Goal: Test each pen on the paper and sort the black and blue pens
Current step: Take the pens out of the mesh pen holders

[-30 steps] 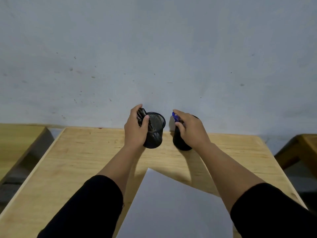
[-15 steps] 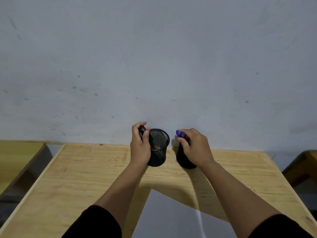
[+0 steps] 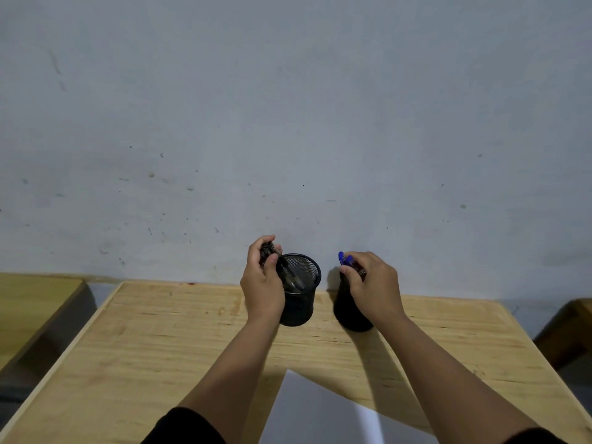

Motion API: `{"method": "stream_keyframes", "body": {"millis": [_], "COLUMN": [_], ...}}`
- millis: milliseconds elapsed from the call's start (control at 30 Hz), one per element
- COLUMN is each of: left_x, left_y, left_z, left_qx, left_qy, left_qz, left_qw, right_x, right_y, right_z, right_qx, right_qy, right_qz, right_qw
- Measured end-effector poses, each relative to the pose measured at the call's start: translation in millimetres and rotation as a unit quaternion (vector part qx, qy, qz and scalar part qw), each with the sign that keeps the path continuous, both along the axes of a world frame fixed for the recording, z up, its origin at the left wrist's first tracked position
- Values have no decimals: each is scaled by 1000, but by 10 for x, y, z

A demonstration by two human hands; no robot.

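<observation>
The left hand (image 3: 262,285) is gripping black pens (image 3: 272,251) over the left mesh cup (image 3: 299,291); the right hand (image 3: 373,285) is pinching blue pens (image 3: 345,259) above the right cup (image 3: 347,312) — best lowered tips-first, steadily. The paper (image 3: 320,415) is lying nearer the body.

you face a pale wooden table (image 3: 160,341) with visible grain and matt finish, a black wire-mesh metal cup (image 3: 301,293), smooth white paper (image 3: 317,415), glossy blue plastic pen caps (image 3: 345,259), a rough, speckled painted wall (image 3: 288,123)
</observation>
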State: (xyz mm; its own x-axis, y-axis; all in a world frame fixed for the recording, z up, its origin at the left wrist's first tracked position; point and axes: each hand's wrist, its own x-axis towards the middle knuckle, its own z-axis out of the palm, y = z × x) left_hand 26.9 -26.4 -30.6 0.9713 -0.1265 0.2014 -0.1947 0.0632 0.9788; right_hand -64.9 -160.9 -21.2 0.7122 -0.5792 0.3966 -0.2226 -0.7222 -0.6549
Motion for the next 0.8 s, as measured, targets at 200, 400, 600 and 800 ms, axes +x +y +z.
{"method": "stream_keyframes", "body": {"millis": [200, 400, 600, 800], "left_x": [-5, 30, -131, -583], "left_y": [-6, 35, 265, 686], "left_z": [14, 241, 640, 689], "left_qx": [-23, -77, -150, -199], "left_qy": [1, -32, -84, -75], "left_qz": [21, 34, 49, 63], "left_qw": [1000, 996, 984, 975], "right_x": [-10, -35, -245, -734], "right_y": [8, 47, 257, 656], "right_z": [2, 170, 522, 695], "right_qx": [-6, 3, 20, -58], "right_qy": [-13, -67, -148, -180], "right_qz": [-2, -11, -14, 14], "right_qw": [1000, 998, 989, 982]}}
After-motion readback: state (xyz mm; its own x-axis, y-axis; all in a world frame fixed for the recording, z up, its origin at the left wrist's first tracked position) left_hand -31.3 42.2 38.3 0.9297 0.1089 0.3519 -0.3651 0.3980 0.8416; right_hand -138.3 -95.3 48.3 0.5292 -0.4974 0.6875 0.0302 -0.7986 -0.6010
